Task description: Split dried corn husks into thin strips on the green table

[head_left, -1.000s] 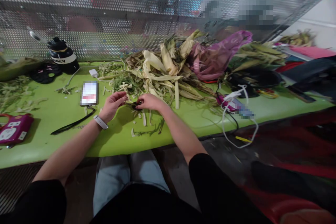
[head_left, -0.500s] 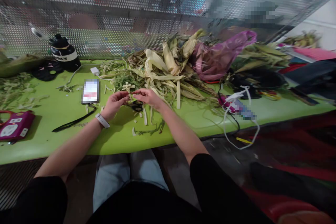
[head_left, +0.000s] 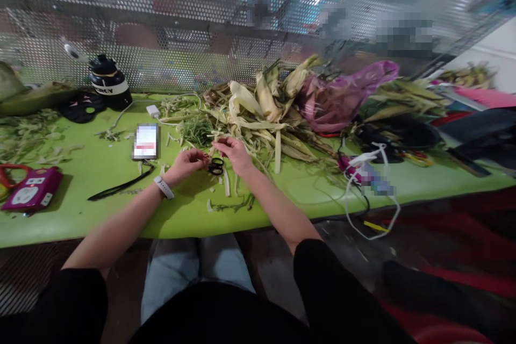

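Both my hands work over the lime-green table, close in front of a heap of corn husks point(head_left: 278, 142). My right hand point(head_left: 237, 156) pinches a small, pale corn husk piece point(head_left: 216, 134) between thumb and fingertips. Slightly lower and to the left, my left hand point(head_left: 186, 165) has its fingertips pressed together; what they hold is too small to make out. Between the hands lies a pair of black-handled scissors point(head_left: 216, 166) on the table. Shredded green strands point(head_left: 196, 131) are piled just behind my fingers.
A phone point(head_left: 145, 141) and a black strap point(head_left: 121, 183) lie left of my hands. Farther left are a purple power strip point(head_left: 34, 189) and a black jar point(head_left: 109, 83). A pink plastic bag point(head_left: 334, 97) and a white cable point(head_left: 350, 199) are on the right. Perforated metal stands behind.
My hands have moved apart. The left has drawn down and away from the pale husk piece, while the right keeps it. The view has shifted slightly.
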`<action>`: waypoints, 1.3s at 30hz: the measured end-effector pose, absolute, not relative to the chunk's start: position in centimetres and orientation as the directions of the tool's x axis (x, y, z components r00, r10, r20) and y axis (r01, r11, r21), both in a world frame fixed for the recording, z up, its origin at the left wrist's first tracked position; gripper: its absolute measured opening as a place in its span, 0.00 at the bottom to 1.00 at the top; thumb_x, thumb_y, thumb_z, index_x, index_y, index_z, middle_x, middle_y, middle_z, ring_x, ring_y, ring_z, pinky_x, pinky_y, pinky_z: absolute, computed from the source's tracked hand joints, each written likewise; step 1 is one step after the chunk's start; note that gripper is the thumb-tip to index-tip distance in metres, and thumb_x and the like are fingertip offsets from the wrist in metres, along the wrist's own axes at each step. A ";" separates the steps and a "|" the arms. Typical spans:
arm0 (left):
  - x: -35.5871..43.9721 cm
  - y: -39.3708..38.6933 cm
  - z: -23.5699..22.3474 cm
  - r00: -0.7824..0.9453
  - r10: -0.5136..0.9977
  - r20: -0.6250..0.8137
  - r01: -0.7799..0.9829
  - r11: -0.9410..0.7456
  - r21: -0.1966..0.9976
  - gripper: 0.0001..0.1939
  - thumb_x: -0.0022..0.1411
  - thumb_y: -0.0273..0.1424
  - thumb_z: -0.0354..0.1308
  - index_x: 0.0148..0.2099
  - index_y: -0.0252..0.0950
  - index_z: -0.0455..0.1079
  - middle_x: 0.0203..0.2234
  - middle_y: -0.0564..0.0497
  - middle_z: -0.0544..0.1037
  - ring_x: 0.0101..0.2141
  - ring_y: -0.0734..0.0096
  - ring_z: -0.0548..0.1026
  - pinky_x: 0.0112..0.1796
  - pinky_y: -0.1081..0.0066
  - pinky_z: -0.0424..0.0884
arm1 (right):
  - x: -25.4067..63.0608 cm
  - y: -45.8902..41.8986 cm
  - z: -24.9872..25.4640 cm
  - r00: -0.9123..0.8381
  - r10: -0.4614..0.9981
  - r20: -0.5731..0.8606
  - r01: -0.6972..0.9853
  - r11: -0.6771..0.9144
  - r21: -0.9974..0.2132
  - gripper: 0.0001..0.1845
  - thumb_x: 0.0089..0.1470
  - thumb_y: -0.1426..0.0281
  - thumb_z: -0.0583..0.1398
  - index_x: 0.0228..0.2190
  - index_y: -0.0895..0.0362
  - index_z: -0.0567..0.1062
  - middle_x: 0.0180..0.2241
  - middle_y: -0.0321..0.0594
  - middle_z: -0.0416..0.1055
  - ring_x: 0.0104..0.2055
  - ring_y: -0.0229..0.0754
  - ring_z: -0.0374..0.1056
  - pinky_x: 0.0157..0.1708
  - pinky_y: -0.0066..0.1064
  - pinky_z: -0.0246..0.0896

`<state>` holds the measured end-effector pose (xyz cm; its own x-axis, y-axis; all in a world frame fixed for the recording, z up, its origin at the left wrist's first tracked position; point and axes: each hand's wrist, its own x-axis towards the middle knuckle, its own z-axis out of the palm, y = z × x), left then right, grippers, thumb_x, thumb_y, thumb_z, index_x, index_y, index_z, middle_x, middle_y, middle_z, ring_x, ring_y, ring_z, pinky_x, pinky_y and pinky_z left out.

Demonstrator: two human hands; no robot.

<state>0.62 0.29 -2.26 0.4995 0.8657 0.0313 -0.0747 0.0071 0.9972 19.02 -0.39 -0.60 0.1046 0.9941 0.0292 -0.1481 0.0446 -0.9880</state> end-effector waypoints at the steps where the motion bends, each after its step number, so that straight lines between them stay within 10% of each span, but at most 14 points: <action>1: 0.6 0.3 -2.4 0.499 0.867 0.014 -0.060 0.019 0.998 0.15 0.50 0.30 0.70 0.40 0.29 0.75 0.32 0.47 0.81 0.31 0.70 0.78 0.39 0.65 0.74 | 19.1 -0.3 -0.1 0.100 0.995 0.012 -0.181 0.030 -0.983 0.19 0.34 0.61 0.72 0.27 0.58 0.75 0.22 0.30 0.69 0.22 0.28 0.57 0.23 0.25 0.53; 15: 0.6 1.2 -4.6 0.483 0.874 0.062 -0.069 -0.032 0.997 0.14 0.50 0.33 0.71 0.38 0.32 0.77 0.35 0.44 0.82 0.36 0.65 0.79 0.43 0.59 0.76 | 16.2 3.1 4.1 -0.450 0.849 -0.277 0.126 -0.247 -0.961 0.15 0.42 0.66 0.72 0.24 0.61 0.74 0.15 0.30 0.66 0.15 0.28 0.56 0.15 0.22 0.48; 21: 0.5 0.7 -3.6 0.510 0.860 0.000 -0.039 0.023 0.999 0.10 0.53 0.28 0.68 0.38 0.31 0.77 0.33 0.44 0.82 0.32 0.68 0.79 0.44 0.59 0.75 | 15.3 8.7 6.6 -0.328 0.942 -0.077 -0.119 -0.122 -0.985 0.16 0.56 0.59 0.64 0.41 0.57 0.75 0.35 0.38 0.79 0.25 0.30 0.69 0.20 0.20 0.58; 28: 0.5 0.7 -3.1 0.515 0.857 0.012 0.002 -0.015 1.000 0.11 0.51 0.30 0.67 0.38 0.32 0.78 0.33 0.44 0.82 0.33 0.66 0.79 0.43 0.61 0.76 | 19.8 4.5 2.9 -0.308 0.950 -0.039 0.138 0.004 -0.990 0.17 0.46 0.62 0.69 0.35 0.60 0.78 0.28 0.40 0.79 0.21 0.31 0.67 0.20 0.22 0.55; 35: 0.3 1.2 -2.9 0.501 0.864 0.048 0.057 -0.088 0.994 0.15 0.51 0.36 0.68 0.40 0.32 0.78 0.33 0.45 0.82 0.33 0.66 0.79 0.40 0.64 0.75 | 29.5 2.2 1.5 0.156 0.986 0.052 0.126 0.032 -0.991 0.17 0.44 0.60 0.67 0.34 0.59 0.78 0.26 0.36 0.76 0.21 0.31 0.64 0.23 0.25 0.56; 39: 0.3 1.3 -2.6 0.506 0.861 0.054 0.079 -0.108 0.991 0.15 0.50 0.36 0.69 0.40 0.33 0.79 0.34 0.45 0.83 0.33 0.64 0.79 0.40 0.62 0.75 | 32.1 2.0 1.4 0.227 0.969 0.092 0.436 -0.017 -0.900 0.15 0.50 0.58 0.63 0.30 0.59 0.77 0.25 0.38 0.74 0.23 0.35 0.64 0.27 0.28 0.57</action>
<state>0.30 1.25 -2.58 0.5059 0.8609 0.0540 0.0785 -0.1083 0.9910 32.06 2.04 1.43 0.2274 0.9694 0.0921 0.4358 -0.0168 -0.8999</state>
